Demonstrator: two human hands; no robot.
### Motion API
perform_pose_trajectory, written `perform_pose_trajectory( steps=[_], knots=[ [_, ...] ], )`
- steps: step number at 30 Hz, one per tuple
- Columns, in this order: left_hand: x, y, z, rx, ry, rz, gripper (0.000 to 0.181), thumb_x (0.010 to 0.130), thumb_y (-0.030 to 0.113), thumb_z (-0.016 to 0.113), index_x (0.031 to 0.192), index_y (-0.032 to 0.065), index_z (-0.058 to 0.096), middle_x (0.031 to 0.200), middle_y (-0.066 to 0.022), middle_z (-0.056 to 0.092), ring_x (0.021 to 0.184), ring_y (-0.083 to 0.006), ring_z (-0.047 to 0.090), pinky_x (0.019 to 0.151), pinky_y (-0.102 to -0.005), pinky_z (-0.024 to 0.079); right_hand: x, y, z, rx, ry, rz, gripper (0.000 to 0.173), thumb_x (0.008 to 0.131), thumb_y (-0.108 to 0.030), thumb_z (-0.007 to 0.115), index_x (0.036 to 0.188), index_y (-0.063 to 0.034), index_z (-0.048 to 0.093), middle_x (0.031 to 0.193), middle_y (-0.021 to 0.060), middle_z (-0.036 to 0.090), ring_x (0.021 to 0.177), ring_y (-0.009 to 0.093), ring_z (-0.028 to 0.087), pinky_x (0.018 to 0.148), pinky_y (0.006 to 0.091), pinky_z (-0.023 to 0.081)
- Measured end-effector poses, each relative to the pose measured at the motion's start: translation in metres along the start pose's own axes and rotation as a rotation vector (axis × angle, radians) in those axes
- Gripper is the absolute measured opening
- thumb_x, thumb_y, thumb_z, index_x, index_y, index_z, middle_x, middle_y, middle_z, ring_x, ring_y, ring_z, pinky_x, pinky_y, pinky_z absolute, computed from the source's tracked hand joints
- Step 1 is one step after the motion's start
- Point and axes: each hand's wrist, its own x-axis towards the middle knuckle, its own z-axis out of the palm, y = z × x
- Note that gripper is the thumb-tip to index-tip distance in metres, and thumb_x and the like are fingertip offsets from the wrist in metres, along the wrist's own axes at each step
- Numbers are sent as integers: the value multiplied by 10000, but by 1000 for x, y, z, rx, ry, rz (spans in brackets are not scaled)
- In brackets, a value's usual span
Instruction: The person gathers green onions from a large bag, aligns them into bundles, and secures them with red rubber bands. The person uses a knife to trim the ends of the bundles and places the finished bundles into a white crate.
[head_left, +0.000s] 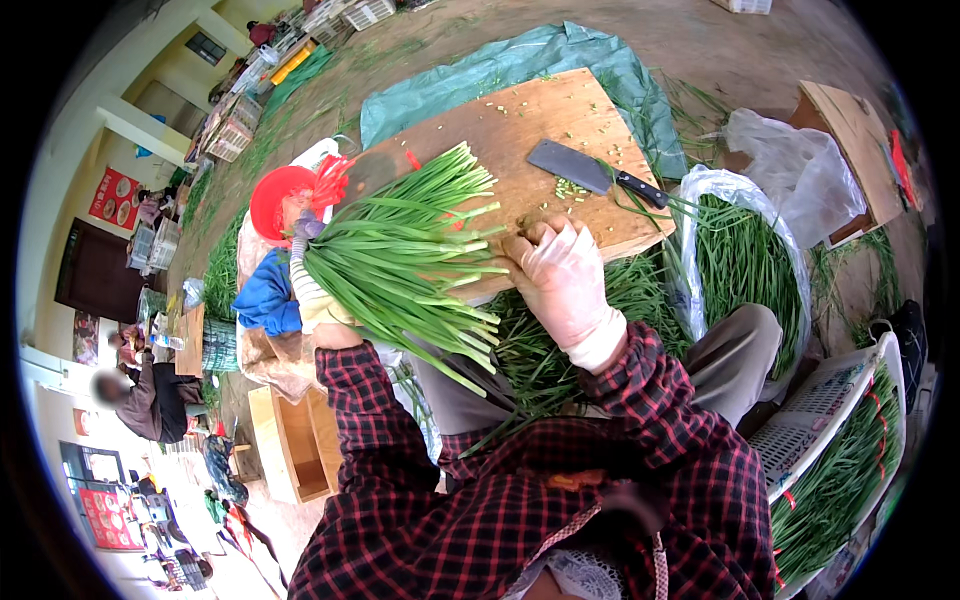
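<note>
My left hand (309, 251), in a striped glove, grips the leafy end of a loose bunch of green garlic chives (405, 277). Their pale cut ends fan out to the right, over the near edge of a wooden board (480, 112). My right hand (562, 274), in a thin whitish glove with soiled fingertips, has its fingers curled beside those ends; whether it pinches a stalk is unclear. Behind the held bunch, more chives (442, 174) lie on the board with bits of red tie showing. A cleaver (574, 166) with a black handle rests farther right among small cut pieces.
A red bucket (270, 199) with red strips (330, 180) stands left of the board. Loose chives (540, 337) lie below it. At right are a plastic-lined container of chives (742, 255) and a white crate (795, 435) with tied bunches. A person (154, 397) sits far left.
</note>
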Motion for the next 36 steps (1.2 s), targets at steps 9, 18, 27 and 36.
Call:
perform_pose_trajectory(
  steps=[9,18,27,36],
  knots=[
    [-3,-10,1,-8,-54,-32,209,903,193,562,1076,93,622,796,2,626,640,-106,531,625,-258,461,-31,-12,-6,200,18,156,223,683,-233,699,851,-104,629,836,57,576,880,244,552,773,382,431],
    [-1,-16,3,-25,-94,-59,199,902,199,561,1064,104,627,777,14,616,630,-101,520,617,-252,450,-17,-20,-13,119,-98,-49,213,711,-274,694,766,-86,611,875,75,567,940,251,530,910,408,411],
    [4,12,-5,-31,-129,12,190,901,204,561,1052,114,632,759,27,607,620,-96,509,609,-247,439,-106,57,-28,-317,-1151,557,267,790,-337,652,808,-71,665,848,119,620,813,270,580,696,396,450],
    [-2,-12,3,-78,-143,-52,181,900,210,561,1040,125,638,741,39,597,610,-92,498,601,-241,428,-2,-9,4,1190,-355,620,306,852,-187,657,1030,56,604,958,106,648,860,194,625,760,292,478]
  ],
)
